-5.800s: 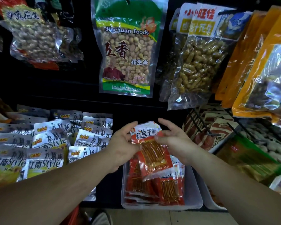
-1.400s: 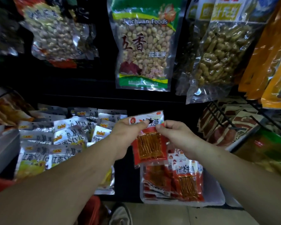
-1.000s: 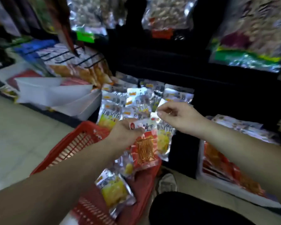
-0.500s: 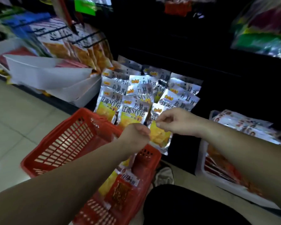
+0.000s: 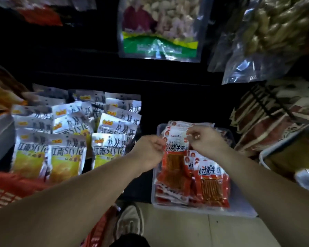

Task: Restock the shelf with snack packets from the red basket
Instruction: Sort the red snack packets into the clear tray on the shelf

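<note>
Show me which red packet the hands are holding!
The red packet on the left side of the clear tray. The left hand and right hand pinch its top; the other red packets lie untouched.

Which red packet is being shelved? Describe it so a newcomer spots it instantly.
Find the clear plastic tray right of the silver and yellow packets. On its left side is the held red packet. Alone among the red packets, its top edge is pinched by the left hand and right hand.
</note>
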Demonstrator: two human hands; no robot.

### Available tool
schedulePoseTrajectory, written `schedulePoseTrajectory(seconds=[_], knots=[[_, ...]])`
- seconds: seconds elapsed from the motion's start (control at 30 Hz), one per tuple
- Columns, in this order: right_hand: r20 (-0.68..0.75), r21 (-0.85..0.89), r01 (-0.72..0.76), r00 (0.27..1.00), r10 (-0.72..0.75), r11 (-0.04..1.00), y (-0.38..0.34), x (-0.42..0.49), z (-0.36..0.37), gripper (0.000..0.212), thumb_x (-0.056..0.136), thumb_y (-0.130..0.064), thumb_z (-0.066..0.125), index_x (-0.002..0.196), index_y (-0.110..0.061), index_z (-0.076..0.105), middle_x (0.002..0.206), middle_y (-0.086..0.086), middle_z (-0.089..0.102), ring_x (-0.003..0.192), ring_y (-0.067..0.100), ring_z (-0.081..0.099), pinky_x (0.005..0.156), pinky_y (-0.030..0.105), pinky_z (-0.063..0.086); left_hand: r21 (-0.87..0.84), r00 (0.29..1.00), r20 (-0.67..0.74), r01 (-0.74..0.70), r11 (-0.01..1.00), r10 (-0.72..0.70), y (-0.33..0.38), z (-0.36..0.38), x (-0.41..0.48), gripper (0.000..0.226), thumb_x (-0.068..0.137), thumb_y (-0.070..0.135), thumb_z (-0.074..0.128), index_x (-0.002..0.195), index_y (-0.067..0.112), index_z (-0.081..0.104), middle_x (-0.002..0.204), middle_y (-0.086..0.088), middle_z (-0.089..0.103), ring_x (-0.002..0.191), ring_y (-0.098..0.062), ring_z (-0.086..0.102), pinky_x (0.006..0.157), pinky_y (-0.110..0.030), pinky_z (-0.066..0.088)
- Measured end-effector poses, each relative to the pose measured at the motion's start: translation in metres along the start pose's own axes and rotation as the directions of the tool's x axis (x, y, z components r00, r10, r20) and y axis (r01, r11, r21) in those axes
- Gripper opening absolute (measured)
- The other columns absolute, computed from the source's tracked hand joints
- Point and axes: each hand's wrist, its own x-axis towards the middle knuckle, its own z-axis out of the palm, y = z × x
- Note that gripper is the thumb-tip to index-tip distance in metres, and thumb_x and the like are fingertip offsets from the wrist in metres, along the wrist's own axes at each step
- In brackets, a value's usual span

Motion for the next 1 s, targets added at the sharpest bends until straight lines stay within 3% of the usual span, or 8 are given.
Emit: schedulePoseTrajectory(seconds=[0.2, 0.37, 0.5, 0.57, 0.67, 0.8, 0.93, 1.0], knots=[[0.04, -0.099, -0.013, 0.999, 0.017, 0.995, 0.03, 0.026, 0.018, 0.044, 0.104, -0.033, 0.061, 0.147, -0.034, 0.052, 0.126, 0.013, 0.069, 0.081, 0.022, 0.069, 0.066, 0.034, 0.056, -0.026, 0.993, -0.076, 0.083, 0.996, -0.085, 0.004, 0.014, 0.05, 0.035, 0.087, -0.013, 0.069, 0.109, 0.015, 0.068, 0.091, -0.003, 0.073, 0.07, -0.014, 0.07, 0.052, -0.02, 0.053], [0.125, -0.323, 0.044, 0.992, -0.004, 0.946, 0.018, 0.048, 0.046, 0.059, 0.099, -0.041, 0.068, 0.153, -0.035, 0.043, 0.151, 0.004, 0.054, 0.134, 0.028, 0.054, 0.104, 0.043, 0.051, -0.099, 0.982, -0.171, 0.067, 0.993, -0.083, -0.006, 0.018, 0.059, 0.033, 0.089, -0.008, 0.065, 0.09, 0.024, 0.071, 0.074, 0.006, 0.073, 0.064, -0.01, 0.072, 0.045, -0.017, 0.049], [0.067, -0.44, -0.032, 0.995, 0.069, 0.897, 0.014, 0.058, 0.054, 0.038, 0.093, -0.039, 0.076, 0.128, -0.036, 0.063, 0.131, 0.0, 0.064, 0.122, 0.024, 0.059, 0.095, 0.036, 0.051, -0.131, 0.981, -0.172, 0.065, 0.989, -0.088, -0.02, 0.016, 0.053, 0.037, 0.091, -0.005, 0.06, 0.083, 0.029, 0.071, 0.072, 0.014, 0.073, 0.073, -0.01, 0.075, 0.042, -0.014, 0.045], [0.032, -0.378, -0.076, 0.995, 0.095, 0.923, 0.015, 0.06, 0.056, 0.012, 0.095, -0.04, 0.074, 0.104, -0.037, 0.068, 0.107, -0.002, 0.07, 0.097, 0.02, 0.067, 0.081, 0.032, 0.053, -0.135, 0.979, -0.185, 0.062, 0.989, -0.086, -0.026, 0.013, 0.052, 0.037, 0.092, -0.003, 0.06, 0.08, 0.03, 0.07, 0.074, 0.017, 0.074, 0.079, -0.017, 0.076, 0.042, -0.014, 0.044], [0.041, -0.157, -0.075, 0.996, 0.083, 0.985, 0.018, 0.057, 0.055, 0.012, 0.098, -0.036, 0.071, 0.087, -0.036, 0.068, 0.087, -0.007, 0.071, 0.074, 0.012, 0.066, 0.072, 0.033, 0.058, -0.124, 0.981, -0.175, 0.058, 0.991, -0.079, -0.029, 0.008, 0.049, 0.031, 0.094, 0.003, 0.062, 0.082, 0.03, 0.07, 0.077, 0.026, 0.072, 0.076, -0.01, 0.075, 0.045, -0.012, 0.045], [0.011, 0.023, -0.053, 0.999, 0.053, 0.998, 0.017, 0.049, 0.045, 0.012, 0.101, -0.02, 0.068, 0.104, -0.024, 0.08, 0.11, 0.001, 0.076, 0.101, 0.019, 0.069, 0.095, 0.043, 0.059, -0.127, 0.984, -0.17, 0.024, 0.992, -0.045, -0.027, 0.008, 0.045, 0.029, 0.093, 0.003, 0.064, 0.086, 0.03, 0.071, 0.078, 0.02, 0.074, 0.074, -0.006, 0.073, 0.046, -0.013, 0.047], [0.013, 0.245, -0.046, 0.999, 0.044, 0.968, -0.005, 0.041, 0.013, 0.023, 0.098, -0.015, 0.072, 0.077, -0.026, 0.069, 0.09, -0.001, 0.071, 0.092, 0.015, 0.065, 0.086, 0.035, 0.055, -0.078, 0.98, -0.197, -0.055, 0.995, 0.039, -0.013, 0.005, 0.039, 0.024, 0.092, 0.012, 0.071, 0.101, 0.035, 0.068, 0.101, 0.016, 0.069, 0.104, -0.009, 0.066, 0.081, -0.027, 0.054], [0.012, 0.415, -0.046, 0.999, 0.045, 0.909, -0.024, 0.034, -0.012, 0.02, 0.095, -0.018, 0.075, 0.076, -0.024, 0.071, 0.086, -0.003, 0.07, 0.089, 0.013, 0.064, 0.075, 0.027, 0.048, -0.012, 0.979, -0.165, -0.122, 0.992, 0.119, 0.0, -0.001, 0.03, 0.044, 0.089, 0.025, 0.079, 0.126, 0.038, 0.061, 0.117, 0.021, 0.058, 0.116, -0.003, 0.054, 0.099, -0.03, 0.047]])
